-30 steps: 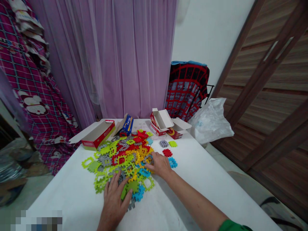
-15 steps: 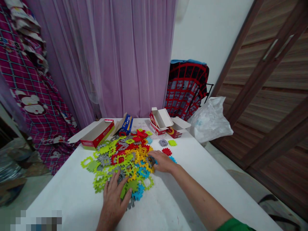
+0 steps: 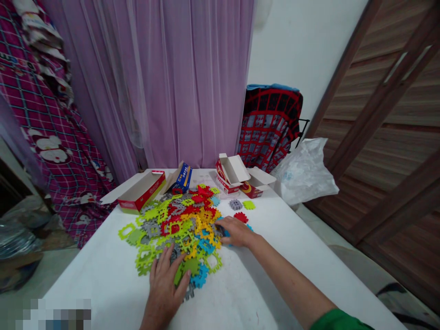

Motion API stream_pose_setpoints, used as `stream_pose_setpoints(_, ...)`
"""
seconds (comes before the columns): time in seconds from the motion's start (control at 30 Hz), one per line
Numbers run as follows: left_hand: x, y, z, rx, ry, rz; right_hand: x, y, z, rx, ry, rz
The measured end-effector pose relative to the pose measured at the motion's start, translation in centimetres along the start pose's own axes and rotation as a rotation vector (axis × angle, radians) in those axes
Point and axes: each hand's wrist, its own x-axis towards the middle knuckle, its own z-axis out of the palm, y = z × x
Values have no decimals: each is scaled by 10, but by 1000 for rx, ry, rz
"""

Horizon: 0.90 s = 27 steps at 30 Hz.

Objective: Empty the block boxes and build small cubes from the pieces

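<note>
A heap of toothed, gear-like plastic building pieces (image 3: 175,224) in green, yellow, red, blue and grey lies on the white table (image 3: 247,284). My left hand (image 3: 167,279) rests at the heap's near edge with its fingers spread, touching green and grey pieces and gripping none. At the right side of the heap, my right hand (image 3: 237,231) has its fingers bent and its thumb opposite. Grey and blue toothed pieces show between them; the fingertips are partly hidden. Just beyond that hand lie a loose red piece (image 3: 241,217), a grey piece (image 3: 235,204) and a green piece (image 3: 249,205).
Behind the heap stand an open red box (image 3: 140,195), a blue box (image 3: 182,178) and two more open red boxes (image 3: 227,181) (image 3: 252,189). A white plastic bag (image 3: 304,174) sits at the table's right edge. A purple curtain (image 3: 192,91) hangs behind.
The whole view has shifted slightly, moving the scene a little to the right. Both hands stay in nearly the same places on the heap.
</note>
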Motion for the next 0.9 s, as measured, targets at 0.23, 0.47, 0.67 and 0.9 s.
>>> stream_pose_setpoints(0.23,0,1,0,2,19,7,-3,5,-2,44,95,95)
stream_pose_setpoints(0.47,-1,1,1,-1,12,6,4,32,-20,6,320,512)
stream_pose_setpoints(0.67,0,1,-2,-23,-17,-15,25,61,-30,-148,350,810)
stream_pose_setpoints(0.9,-1,1,-4,-26,-39,-16,31,67,-26,-196,303,855)
